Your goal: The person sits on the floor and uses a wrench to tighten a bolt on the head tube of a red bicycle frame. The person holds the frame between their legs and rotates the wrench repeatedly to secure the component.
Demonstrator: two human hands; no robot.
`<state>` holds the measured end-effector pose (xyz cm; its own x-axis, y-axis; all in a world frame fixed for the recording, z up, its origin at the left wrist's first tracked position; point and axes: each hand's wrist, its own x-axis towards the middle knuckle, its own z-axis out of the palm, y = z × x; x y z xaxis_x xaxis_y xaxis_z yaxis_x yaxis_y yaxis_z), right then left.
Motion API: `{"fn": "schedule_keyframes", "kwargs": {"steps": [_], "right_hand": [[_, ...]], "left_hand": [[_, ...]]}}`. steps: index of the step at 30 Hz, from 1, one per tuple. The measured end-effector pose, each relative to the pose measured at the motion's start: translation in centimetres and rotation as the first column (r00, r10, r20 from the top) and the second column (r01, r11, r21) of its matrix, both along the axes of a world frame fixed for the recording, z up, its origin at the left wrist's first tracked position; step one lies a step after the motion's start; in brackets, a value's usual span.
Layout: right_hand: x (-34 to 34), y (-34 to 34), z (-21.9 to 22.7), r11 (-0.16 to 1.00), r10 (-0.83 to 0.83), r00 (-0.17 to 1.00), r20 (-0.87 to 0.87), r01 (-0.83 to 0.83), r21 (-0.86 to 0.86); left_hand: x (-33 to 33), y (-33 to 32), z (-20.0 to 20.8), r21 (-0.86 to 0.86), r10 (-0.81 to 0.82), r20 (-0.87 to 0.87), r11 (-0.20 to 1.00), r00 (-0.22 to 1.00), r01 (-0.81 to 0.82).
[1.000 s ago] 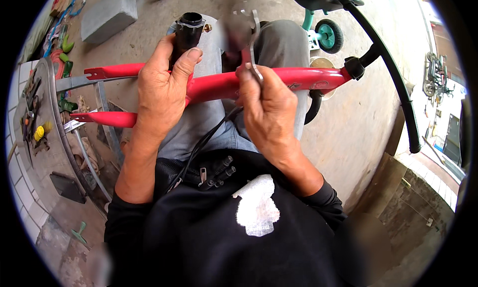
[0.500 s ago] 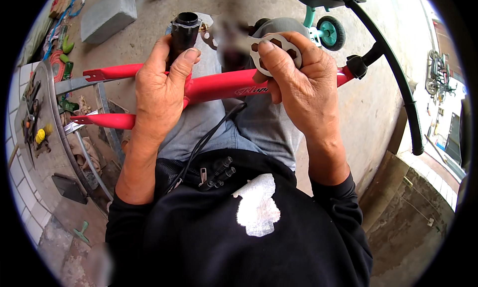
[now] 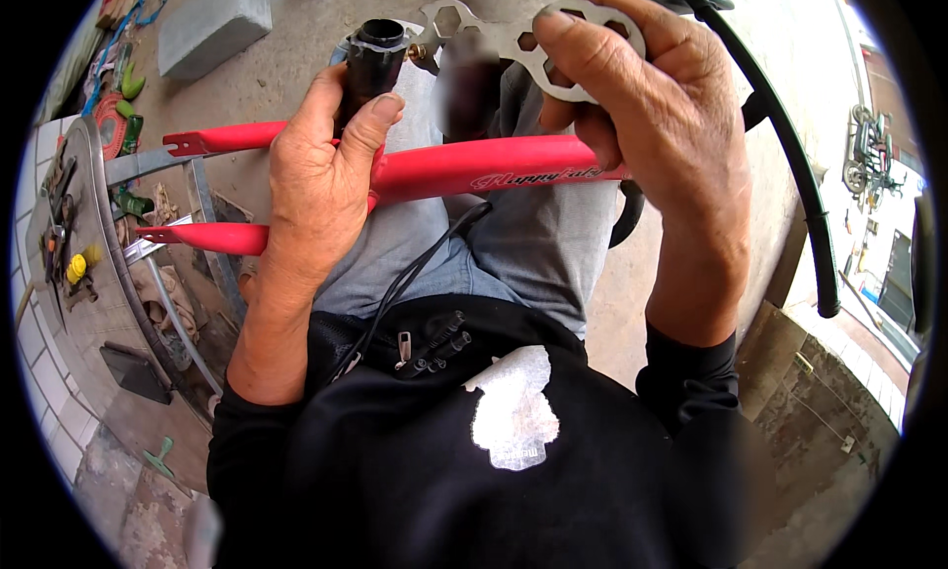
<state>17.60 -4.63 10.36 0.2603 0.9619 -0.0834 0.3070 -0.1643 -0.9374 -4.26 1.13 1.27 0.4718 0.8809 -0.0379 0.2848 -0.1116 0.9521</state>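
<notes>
A red child's bike frame [image 3: 464,170] lies across my lap with its two red prongs toward the left. My left hand [image 3: 318,184] is wrapped round the black tube [image 3: 373,70] that stands up from the frame. A small brass-coloured bolt [image 3: 416,51] sticks out at the tube's right side. My right hand [image 3: 671,124] grips a flat silver multi-hole wrench [image 3: 531,41], thumb on top of its round end. The wrench's narrower end reaches over to the bolt; whether it is seated on it I cannot tell. Part of the wrench's middle is blurred.
A round table [image 3: 118,302] with tools stands at the left, near a grey concrete block [image 3: 214,26]. A black curved handlebar [image 3: 780,134] arches at the right. Green bottles [image 3: 131,139] and a red coil lie at far left. A low wall [image 3: 790,421] is at lower right.
My right hand has moved right and slightly up with the wrench, now showing more of its length beside the bolt. My left hand has stayed on the black tube.
</notes>
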Motion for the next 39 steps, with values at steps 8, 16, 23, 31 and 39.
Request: {"fn": "schedule_keyframes", "kwargs": {"steps": [8, 16, 23, 31, 39], "right_hand": [[2.4, 4.7, 4.1, 0.939, 0.118, 0.988, -0.098, -0.143, -0.314], [2.5, 6.7, 5.1, 0.927, 0.181, 0.983, -0.015, -0.175, -0.332], [1.3, 1.9, 1.8, 0.985, 0.100, 0.988, 0.119, -0.082, -0.154], [-5.1, -5.0, -5.3, 0.982, 0.135, 0.981, 0.138, -0.114, -0.148], [-11.0, -5.6, -10.9, 0.997, -0.079, 0.993, -0.083, 0.079, -0.007]], "left_hand": [[-0.1, 0.1, 0.0, -0.017, -0.012, 0.000, 1.000, 1.000, 0.012], [-0.2, 0.3, -0.2, -0.040, -0.008, -0.007, 0.999, 1.000, 0.007], [0.0, 0.3, -0.3, -0.052, 0.011, 0.007, 0.999, 1.000, -0.010], [0.1, 0.0, -0.5, -0.062, 0.002, 0.099, 0.998, 0.995, 0.004], [0.1, 0.1, -0.3, -0.076, 0.008, 0.095, 0.997, 0.995, 0.000]]}}
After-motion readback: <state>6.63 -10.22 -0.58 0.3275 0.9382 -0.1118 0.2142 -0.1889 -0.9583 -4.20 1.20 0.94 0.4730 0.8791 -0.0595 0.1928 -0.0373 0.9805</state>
